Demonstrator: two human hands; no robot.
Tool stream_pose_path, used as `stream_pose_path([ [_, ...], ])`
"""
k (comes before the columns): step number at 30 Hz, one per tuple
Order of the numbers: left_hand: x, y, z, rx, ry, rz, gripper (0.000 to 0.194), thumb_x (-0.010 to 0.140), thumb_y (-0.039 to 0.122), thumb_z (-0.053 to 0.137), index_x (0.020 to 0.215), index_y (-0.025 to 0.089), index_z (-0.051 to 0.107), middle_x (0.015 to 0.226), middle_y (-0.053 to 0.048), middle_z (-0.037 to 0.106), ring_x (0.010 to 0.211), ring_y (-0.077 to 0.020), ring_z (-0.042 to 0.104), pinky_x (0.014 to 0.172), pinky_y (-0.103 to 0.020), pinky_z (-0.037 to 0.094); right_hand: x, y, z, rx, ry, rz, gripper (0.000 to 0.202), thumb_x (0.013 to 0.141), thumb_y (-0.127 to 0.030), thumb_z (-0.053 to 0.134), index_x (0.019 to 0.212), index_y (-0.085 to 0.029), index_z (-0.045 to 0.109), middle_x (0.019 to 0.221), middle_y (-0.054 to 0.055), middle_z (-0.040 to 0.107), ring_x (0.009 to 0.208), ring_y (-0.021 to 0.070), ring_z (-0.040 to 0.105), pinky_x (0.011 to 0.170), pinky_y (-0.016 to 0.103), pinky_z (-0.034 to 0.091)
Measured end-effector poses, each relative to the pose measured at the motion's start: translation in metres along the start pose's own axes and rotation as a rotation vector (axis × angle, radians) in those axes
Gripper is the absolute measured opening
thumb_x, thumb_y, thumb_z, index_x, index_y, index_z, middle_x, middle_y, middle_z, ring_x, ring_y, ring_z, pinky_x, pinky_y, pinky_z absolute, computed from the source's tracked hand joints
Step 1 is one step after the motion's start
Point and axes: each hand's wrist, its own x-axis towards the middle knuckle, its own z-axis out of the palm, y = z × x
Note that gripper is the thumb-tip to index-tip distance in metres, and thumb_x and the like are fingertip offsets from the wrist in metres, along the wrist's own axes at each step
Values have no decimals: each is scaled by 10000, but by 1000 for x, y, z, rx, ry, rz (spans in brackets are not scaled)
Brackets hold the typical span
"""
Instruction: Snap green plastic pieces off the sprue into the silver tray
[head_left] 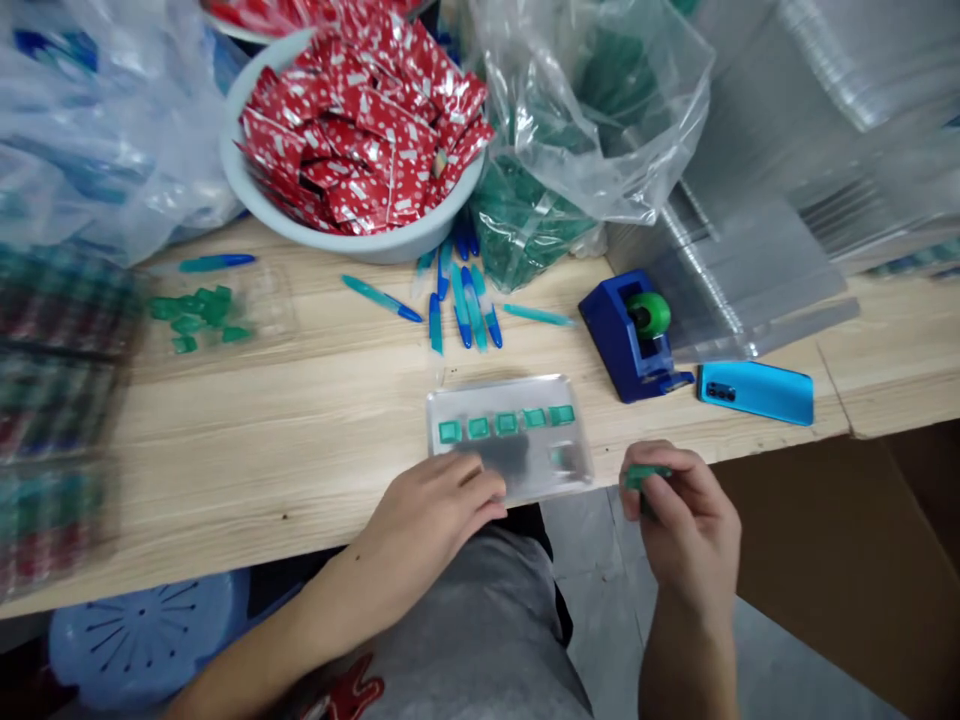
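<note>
A shallow clear plastic tray point(442, 400) lies at the table's near edge, with a row of several small green translucent pieces point(506, 424) along its far side. My left hand point(442, 505) is over the tray's near left edge, thumb and fingers closed about the rim. Its fingertips are partly hidden. Off the tray's right side, my right hand point(686, 510) pinches a small green translucent piece point(646, 474) between thumb and fingers. One faint squarish patch shows at the tray's lower right; I cannot make out what it is.
Beyond the tray lie several blue-and-teal pens point(469, 305). A blue tape dispenser point(622, 340) and blue phone point(757, 392) are to the right. A basin point(247, 190) of red packets point(360, 140) stands behind. Loose green pieces point(199, 312) and stacked packs point(60, 350) are left.
</note>
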Motion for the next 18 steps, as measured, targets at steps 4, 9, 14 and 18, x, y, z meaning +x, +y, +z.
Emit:
stream_pose_path([
  [4, 16, -2, -10, -138, -222, -98, 226, 998, 249, 469, 839, 197, 621, 838, 21, 645, 795, -136, 622, 697, -238, 436, 2, 7, 3, 242, 2, 157, 52, 824, -210, 624, 823, -206, 676, 789, 25, 692, 410, 62, 506, 417, 207, 400],
  [9, 28, -9, -21, -137, -355, -82, 157, 977, 198, 497, 868, 189, 609, 899, 17, 666, 860, -131, 629, 731, -216, 416, -4, 11, 3, 259, 19, 209, 54, 796, -244, 691, 838, -212, 684, 753, 15, 686, 416, 55, 510, 423, 184, 398],
  [14, 26, 0, -17, 120, -333, 9, 189, 969, 162, 464, 834, 192, 593, 829, 33, 663, 767, -119, 633, 642, -203, 422, -10, 16, -7, 213, 70, 198, 119, 781, -289, 729, 861, -206, 700, 751, 19, 663, 440, 64, 523, 439, 194, 408],
  [18, 22, 22, 10, 371, -166, 10, 158, 889, 48, 489, 965, 77, 625, 946, -133, 684, 828, -254, 654, 632, -333, 475, -16, 22, -10, 156, 103, 190, 137, 786, -303, 730, 853, -192, 686, 768, 29, 662, 454, 64, 505, 437, 200, 404],
])
